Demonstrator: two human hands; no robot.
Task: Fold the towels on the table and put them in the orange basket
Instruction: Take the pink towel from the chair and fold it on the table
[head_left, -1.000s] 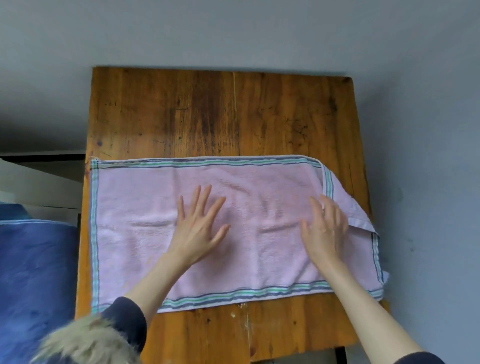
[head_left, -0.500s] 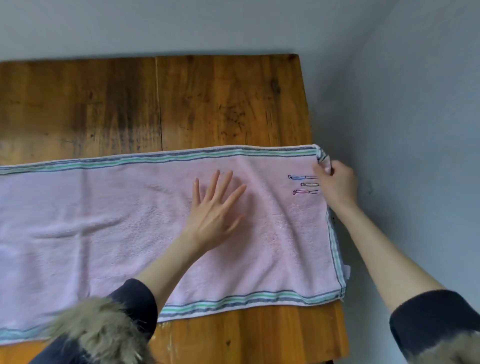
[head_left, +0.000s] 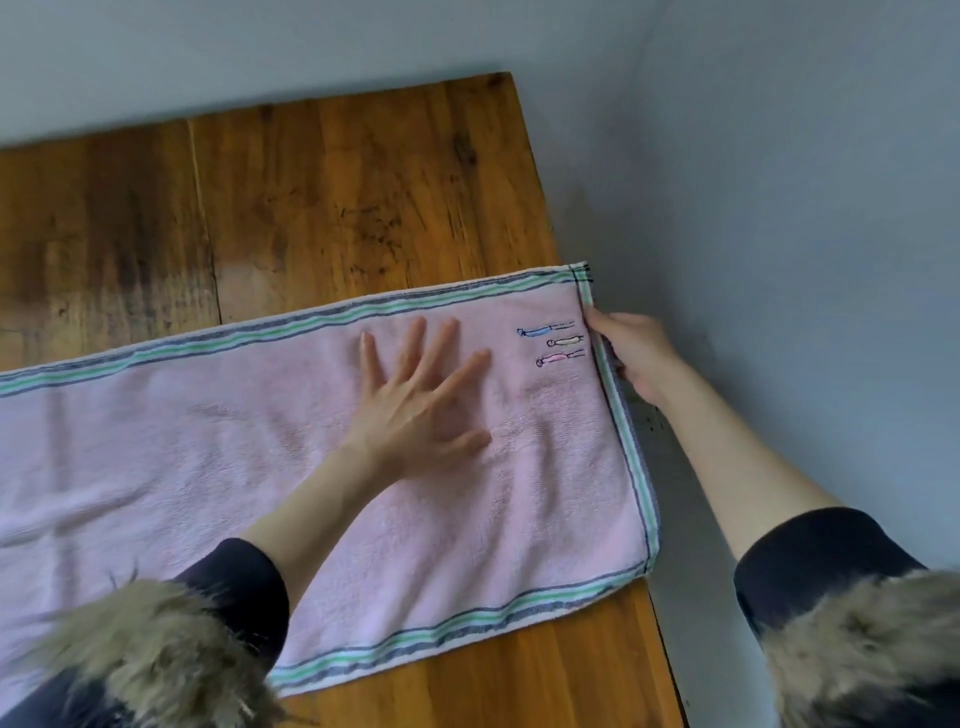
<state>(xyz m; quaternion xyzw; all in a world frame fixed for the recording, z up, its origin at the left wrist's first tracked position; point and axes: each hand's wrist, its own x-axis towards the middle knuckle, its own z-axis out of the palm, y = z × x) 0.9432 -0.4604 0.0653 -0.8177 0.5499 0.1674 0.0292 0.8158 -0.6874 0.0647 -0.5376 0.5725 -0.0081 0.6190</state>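
- One towel lies flat on the table, its long axis running left to right in front of me.
- My left hand presses it, fingers spread flat.
- My right hand pinches the towel's right short edge, nearest for folding leftward.

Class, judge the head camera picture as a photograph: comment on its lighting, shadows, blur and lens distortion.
Head view: soft, even light with no glare; only a faint shadow under the left hand on the towel. The fur cuffs near the lens are blurred, and the towel's left part is smeared. The wide lens slants the table edges. The right hand at the towel's end looks fairly sharp.
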